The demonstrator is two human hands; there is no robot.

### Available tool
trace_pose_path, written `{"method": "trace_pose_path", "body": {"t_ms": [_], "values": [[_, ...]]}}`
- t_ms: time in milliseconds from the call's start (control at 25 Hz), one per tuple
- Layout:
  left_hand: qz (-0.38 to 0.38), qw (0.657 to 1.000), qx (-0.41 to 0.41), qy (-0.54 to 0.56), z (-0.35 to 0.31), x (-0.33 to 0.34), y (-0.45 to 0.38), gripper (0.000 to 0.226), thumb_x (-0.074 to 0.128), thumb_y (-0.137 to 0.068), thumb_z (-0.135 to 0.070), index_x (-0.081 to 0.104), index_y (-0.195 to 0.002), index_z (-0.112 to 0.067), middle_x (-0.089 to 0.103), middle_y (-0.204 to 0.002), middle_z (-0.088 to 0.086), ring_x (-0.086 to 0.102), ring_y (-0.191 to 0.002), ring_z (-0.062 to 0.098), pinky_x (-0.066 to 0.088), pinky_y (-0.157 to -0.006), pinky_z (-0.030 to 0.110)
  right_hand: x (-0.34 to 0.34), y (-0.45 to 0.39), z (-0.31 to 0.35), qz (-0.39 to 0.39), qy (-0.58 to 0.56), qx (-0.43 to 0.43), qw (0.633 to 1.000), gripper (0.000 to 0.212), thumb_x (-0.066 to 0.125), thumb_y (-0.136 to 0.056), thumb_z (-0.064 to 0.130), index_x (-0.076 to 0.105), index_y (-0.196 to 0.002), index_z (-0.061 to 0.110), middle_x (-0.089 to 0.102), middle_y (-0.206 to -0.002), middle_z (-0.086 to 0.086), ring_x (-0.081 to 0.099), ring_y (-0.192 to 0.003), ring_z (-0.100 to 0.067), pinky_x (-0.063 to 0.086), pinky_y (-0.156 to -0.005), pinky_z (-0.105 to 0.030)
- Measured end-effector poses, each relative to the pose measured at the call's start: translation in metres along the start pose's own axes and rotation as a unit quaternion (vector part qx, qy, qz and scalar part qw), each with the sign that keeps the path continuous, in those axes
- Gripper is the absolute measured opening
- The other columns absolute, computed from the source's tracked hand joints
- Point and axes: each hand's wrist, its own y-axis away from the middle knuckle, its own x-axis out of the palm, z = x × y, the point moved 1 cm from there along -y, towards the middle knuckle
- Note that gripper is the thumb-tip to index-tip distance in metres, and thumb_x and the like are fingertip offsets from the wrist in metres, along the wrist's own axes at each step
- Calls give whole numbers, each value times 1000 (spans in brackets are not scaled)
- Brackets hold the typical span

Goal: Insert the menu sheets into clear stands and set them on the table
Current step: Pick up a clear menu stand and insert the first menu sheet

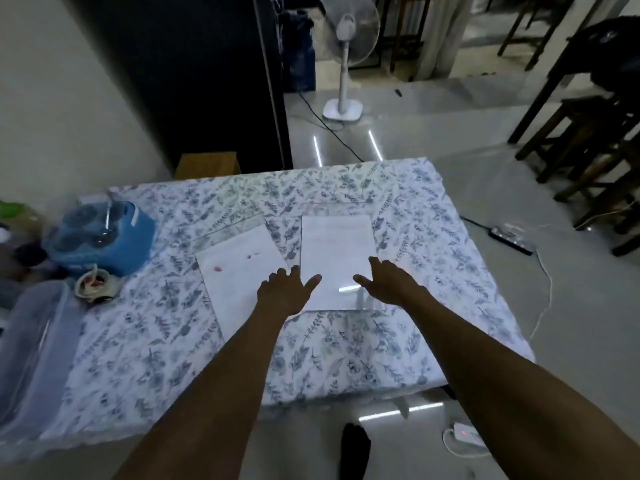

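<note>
Two white menu sheets lie flat on the floral tablecloth (346, 358). The right sheet (337, 244) sits inside a clear stand (343, 308) that lies flat, its glossy edge catching light. The left sheet (235, 271) carries small pink marks, and a second clear stand (228, 230) lies flat at its far end. My left hand (287, 289) rests with fingers spread at the near left edge of the right sheet. Spread the same way, my right hand (389, 280) lies on that sheet's near right corner. Neither hand grips anything.
A blue bag with a clear lid (104, 233) and a small bowl (95, 282) stand at the table's left. A clear plastic box (31, 348) sits at the near left corner. Beyond the table are a white fan (344, 64), dark wooden stools (588, 143) and power strips (512, 237) on the floor.
</note>
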Motion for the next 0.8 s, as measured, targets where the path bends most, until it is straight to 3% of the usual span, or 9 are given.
{"method": "trace_pose_path", "body": {"t_ms": [200, 360, 520, 680, 800], "values": [[75, 994, -41, 71, -20, 40, -32, 79, 28, -93, -67, 28, -149, -11, 36, -147, 27, 43, -131, 42, 35, -106, 49, 29, -29, -36, 24, -50, 64, 996, 64, 51, -95, 47, 33, -137, 2, 56, -125, -31, 57, -113, -43, 46, -91, -44], [7, 994, -80, 72, -32, 53, -46, 74, 36, -94, -62, 38, -139, -3, 47, -132, 30, 53, -118, 44, 43, -97, 46, 34, -38, -50, -27, -107, 81, 991, 46, 58, -92, 38, 45, -120, 4, 62, -115, -27, 60, -106, -42, 47, -85, -40], [-16, 987, -126, 103, -31, 56, -57, 72, 42, -91, -61, 41, -134, -3, 55, -128, 28, 53, -118, 43, 44, -97, 46, 43, -37, -52, -32, -173, 109, 978, 44, 61, -89, 35, 49, -119, 5, 64, -114, -23, 60, -107, -39, 50, -89, -42], [-36, 969, -158, 186, -14, 54, -57, 58, 49, -95, -47, 46, -127, 2, 56, -128, 28, 54, -119, 43, 43, -98, 45, 50, -32, -52, -25, -281, 173, 943, 36, 60, -82, 23, 52, -115, 10, 65, -109, -16, 61, -102, -34, 52, -90, -44], [-68, 956, -156, 240, 0, 45, -48, 47, 58, -93, -32, 50, -125, 1, 57, -127, 28, 54, -119, 43, 44, -98, 42, 47, -22, -46, -43, -299, 170, 938, 38, 54, -80, 13, 53, -118, 14, 64, -104, -15, 64, -96, -35, 55, -88, -47]]}}
